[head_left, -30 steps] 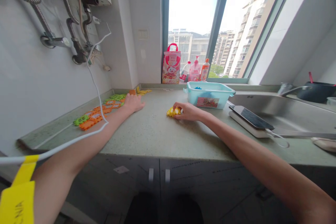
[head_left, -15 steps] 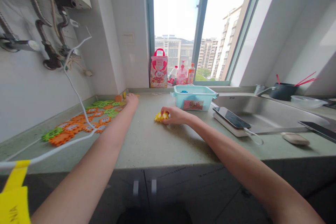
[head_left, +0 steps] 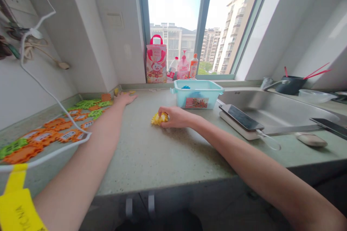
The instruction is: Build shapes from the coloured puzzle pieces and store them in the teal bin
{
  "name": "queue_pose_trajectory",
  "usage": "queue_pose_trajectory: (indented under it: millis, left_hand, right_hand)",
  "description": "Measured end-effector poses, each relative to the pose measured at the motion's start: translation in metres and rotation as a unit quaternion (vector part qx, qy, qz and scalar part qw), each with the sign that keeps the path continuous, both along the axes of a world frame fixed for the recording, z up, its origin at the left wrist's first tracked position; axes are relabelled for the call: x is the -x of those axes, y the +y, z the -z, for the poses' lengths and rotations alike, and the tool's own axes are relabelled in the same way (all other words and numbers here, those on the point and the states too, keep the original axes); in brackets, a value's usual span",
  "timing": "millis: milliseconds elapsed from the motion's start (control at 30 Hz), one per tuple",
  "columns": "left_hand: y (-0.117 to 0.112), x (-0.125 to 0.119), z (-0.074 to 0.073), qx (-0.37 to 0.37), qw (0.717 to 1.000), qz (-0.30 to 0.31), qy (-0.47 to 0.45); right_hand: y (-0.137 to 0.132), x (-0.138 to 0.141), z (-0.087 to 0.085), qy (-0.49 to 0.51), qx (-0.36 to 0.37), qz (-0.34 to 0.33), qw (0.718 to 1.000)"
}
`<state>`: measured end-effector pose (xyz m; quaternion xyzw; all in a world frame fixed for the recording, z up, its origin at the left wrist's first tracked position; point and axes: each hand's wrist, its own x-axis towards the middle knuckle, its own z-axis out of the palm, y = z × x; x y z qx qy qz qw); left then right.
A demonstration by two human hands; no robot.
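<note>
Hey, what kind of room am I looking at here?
Most likely a home kitchen in a high-rise flat: a steel sink with a tap is set into the counter, cleaning bottles stand by the window, and apartment blocks show outside.

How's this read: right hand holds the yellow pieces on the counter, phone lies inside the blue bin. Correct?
One slip. The right hand does hold the yellow pieces on the counter, but the phone is not inside the blue bin: it lies on a white block beside it. The head view shows it.
</note>
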<state>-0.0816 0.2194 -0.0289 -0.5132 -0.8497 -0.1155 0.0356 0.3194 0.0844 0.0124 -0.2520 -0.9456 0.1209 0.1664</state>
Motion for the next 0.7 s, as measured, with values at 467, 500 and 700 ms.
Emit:
queue_pose_trajectory:
  millis: [467, 500, 700]
  left_hand:
    - [-0.079, -0.088, -0.01, 0.05, 0.985, 0.166, 0.025]
    - [-0.089, -0.095, -0.011, 0.051, 0.982, 0.181, 0.028]
    - [-0.167, -0.134, -0.018, 0.052, 0.944, 0.321, 0.049]
  right_hand:
    - [0.023, -0.002, 0.015, 0.025, -0.012, 0.021, 0.999]
    - [0.024, -0.004, 0.015, 0.028, -0.015, 0.031, 0.999]
    - [0.022, -0.01, 0.014, 0.046, -0.03, 0.046, 0.997]
